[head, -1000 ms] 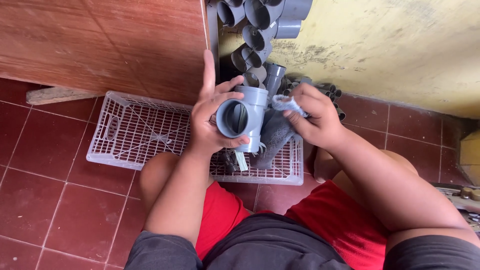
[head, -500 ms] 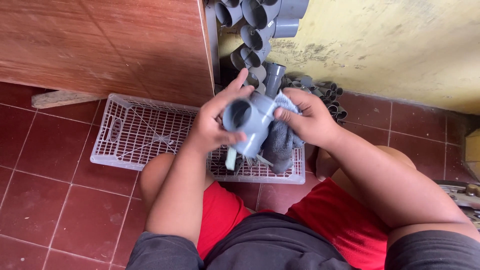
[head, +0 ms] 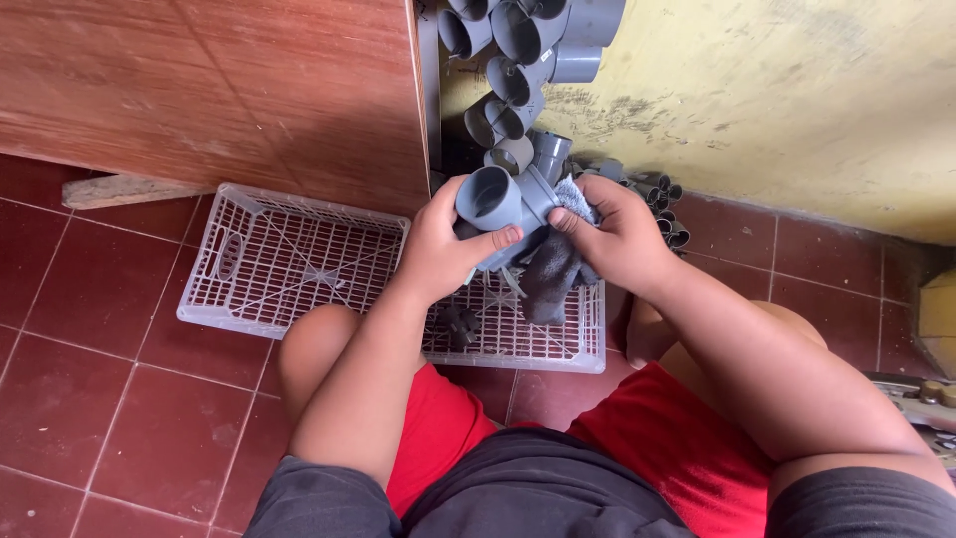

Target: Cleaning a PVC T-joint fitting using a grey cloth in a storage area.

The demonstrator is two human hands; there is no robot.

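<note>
Grey pipe tee (head: 503,204) gripped in L hand (head: 443,249) — R hand (head: 612,234) beside.

Left hand (head: 438,254) fingers curled gripping, right hand (head: 617,239) fingers clenched, forearms converging

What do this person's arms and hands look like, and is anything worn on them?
Both arms are bare up to short dark grey sleeves near the shoulders. The left hand and right hand wear no gloves, and no rings, watch or bracelets show. The nails look short.

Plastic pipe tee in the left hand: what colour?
Grey plastic pipe tee, clearest in the head view.
</note>
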